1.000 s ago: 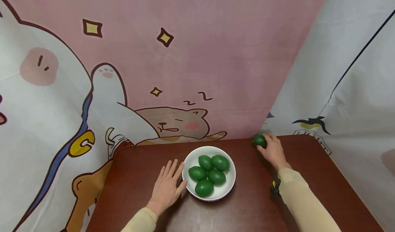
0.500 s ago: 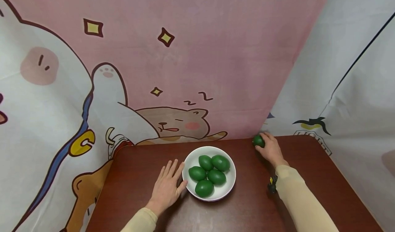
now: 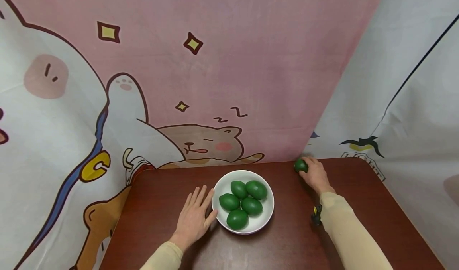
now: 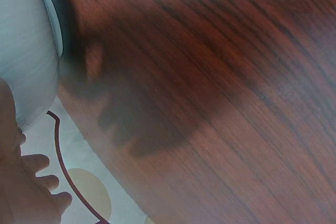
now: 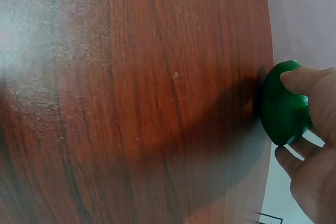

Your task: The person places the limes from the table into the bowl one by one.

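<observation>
At the table's far edge, right of centre, my right hand holds a green lime between thumb and fingers. The right wrist view shows the thumb on top of the lime and fingertips below it; it sits low by the tabletop, and I cannot tell if it touches. A white bowl with several green limes stands mid-table. My left hand lies at the bowl's left side, fingers straight and spread, thumb and index at the rim. In the left wrist view, the bowl's outer wall hides part of the fingers.
The dark red wooden table ends at the back against a pink and white cartoon cloth. Pale cloth hangs along the right side. A small black device is on the right wrist.
My right hand and the lime in its fingers have shifted very slightly left, then a touch nearer. The left hand and the bowl have stayed in place.
</observation>
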The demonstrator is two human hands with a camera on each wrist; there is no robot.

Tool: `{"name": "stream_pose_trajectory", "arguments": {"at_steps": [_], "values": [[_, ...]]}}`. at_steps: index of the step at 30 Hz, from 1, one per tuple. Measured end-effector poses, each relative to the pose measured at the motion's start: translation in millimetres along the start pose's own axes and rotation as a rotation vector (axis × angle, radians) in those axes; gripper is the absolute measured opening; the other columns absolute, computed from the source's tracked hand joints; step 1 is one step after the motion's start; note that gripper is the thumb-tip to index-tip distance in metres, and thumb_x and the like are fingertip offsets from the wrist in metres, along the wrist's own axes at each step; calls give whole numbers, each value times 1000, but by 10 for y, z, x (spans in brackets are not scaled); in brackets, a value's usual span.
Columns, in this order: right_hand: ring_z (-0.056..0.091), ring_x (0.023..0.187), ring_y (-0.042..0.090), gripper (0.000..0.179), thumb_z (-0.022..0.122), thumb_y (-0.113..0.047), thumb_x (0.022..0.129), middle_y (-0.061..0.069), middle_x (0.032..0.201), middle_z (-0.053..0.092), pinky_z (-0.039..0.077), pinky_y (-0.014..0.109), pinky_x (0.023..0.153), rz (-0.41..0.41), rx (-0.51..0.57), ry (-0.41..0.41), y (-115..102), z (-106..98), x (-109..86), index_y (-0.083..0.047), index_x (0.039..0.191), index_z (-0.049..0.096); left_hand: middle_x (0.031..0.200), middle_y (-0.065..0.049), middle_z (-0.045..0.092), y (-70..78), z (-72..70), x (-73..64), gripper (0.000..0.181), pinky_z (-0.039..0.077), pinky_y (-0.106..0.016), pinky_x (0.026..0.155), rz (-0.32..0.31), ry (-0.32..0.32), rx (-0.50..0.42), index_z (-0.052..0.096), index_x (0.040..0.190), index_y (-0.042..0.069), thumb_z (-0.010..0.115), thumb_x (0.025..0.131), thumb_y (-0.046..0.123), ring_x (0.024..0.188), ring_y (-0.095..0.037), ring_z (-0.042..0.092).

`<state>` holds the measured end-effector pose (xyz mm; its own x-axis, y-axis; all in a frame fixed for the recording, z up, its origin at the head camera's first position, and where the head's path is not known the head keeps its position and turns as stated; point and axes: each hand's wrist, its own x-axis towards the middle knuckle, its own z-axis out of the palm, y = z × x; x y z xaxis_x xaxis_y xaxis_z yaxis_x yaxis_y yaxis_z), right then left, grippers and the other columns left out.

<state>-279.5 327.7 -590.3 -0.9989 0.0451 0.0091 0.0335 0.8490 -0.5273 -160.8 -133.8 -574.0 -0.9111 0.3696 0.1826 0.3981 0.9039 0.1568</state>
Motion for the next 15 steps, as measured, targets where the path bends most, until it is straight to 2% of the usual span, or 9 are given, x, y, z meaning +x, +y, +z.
{"name": "stream_pose_trajectory", "arguments": {"at_steps": [15], "values": [[43,131,56,59,72,-15,96,34,148,43,42,71,101,15,-10,-32,-59,-20,-61,3,148,49,163,-17,39,2,-5,-2,67,30,-56,121,-1,-11,12,42,160,18,55,103,50,153,-38,31]]}}
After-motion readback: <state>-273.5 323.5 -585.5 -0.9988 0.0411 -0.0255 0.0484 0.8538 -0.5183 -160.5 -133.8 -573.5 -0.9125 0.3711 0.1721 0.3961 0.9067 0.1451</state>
